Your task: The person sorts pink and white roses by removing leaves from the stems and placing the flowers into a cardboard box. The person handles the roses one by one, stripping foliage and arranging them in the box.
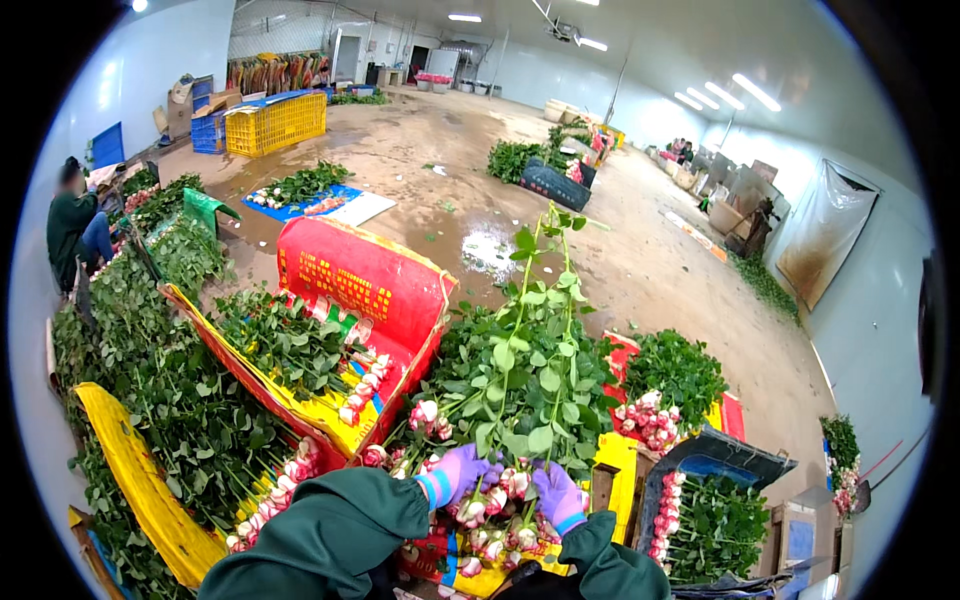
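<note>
My left hand, in a purple glove, grips a leafy rose stem just above the blooms. Close beside it, my right hand, gloved alike, holds a second rose stem. Both stems point away from me, their cut ends meeting at the top. Beneath my hands lie pink-and-white roses, heads towards me, on a red and yellow sheet. My fingertips are partly hidden among leaves and blooms. Behind them spreads a thick heap of rose foliage.
Left stands a red wrap bearing writing, with roses laid inside. A dark wrap curves around roses at right. More rose foliage covers the far left, where a person sits. A yellow crate stands farther back on the wet floor.
</note>
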`<state>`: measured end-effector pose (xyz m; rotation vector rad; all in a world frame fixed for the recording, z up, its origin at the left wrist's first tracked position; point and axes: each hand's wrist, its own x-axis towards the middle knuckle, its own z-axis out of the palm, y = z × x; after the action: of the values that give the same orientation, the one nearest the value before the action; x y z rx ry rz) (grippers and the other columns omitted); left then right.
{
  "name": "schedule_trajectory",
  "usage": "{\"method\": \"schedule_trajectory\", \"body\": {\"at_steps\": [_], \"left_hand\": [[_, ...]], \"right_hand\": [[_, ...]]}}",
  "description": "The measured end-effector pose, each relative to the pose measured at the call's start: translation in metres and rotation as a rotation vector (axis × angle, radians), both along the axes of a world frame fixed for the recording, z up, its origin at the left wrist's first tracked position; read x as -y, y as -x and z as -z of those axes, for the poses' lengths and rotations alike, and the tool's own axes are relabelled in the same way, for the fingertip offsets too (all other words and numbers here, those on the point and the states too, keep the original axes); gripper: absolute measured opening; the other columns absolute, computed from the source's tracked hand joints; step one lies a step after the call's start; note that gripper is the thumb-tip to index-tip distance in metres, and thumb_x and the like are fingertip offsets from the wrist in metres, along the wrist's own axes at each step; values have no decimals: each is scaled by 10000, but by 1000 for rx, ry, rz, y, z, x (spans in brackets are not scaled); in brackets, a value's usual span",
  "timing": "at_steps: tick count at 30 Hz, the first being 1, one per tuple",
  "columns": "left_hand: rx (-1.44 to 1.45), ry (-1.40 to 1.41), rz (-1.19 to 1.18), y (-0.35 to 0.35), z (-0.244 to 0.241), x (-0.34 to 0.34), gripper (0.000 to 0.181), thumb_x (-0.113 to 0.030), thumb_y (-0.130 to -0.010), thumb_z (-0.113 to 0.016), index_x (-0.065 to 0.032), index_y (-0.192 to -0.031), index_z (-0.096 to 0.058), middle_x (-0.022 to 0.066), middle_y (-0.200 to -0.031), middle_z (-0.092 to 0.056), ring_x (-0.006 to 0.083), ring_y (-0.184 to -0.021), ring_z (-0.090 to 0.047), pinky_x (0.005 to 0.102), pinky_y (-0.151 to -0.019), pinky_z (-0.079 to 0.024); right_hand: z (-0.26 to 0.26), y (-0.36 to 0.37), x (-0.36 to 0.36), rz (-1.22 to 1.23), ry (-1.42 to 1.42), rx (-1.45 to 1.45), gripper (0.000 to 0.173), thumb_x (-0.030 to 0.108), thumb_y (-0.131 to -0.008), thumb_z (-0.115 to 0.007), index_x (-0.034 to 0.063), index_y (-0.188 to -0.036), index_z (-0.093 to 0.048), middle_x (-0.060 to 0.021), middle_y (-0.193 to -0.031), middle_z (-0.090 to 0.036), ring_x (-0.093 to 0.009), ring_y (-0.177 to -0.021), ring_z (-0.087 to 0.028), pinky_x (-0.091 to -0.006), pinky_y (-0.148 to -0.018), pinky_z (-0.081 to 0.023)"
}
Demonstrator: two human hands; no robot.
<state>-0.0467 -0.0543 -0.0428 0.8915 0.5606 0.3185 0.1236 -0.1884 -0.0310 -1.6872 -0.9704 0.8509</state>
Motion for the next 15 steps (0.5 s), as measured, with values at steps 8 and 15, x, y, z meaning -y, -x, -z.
{"method": "schedule_trajectory", "body": {"at_steps": [8,15], "left_hand": [[119,-34,91,2,-11,3,275,-113,-863,-531,-46,-1130,-517,69,-984,-592,155,-845,-575,304,-758,-483],[29,-37,137,0,-26,14,294,-123,-886,-481,-54,-1171,-508,51,-992,-606,127,-838,-583,284,-745,-485]], "right_hand": [[27,-7,-1,-117,-161,-45,425,230,-902,-505,0,-1249,-417,-44,-1071,-578,-106,-848,-544,-241,-729,-457],[-45,9,5,-245,35,-342,329,261,-923,-457,81,-1199,-467,39,-760,-594,-16,-596,-540,-154,-463,-408]]}}
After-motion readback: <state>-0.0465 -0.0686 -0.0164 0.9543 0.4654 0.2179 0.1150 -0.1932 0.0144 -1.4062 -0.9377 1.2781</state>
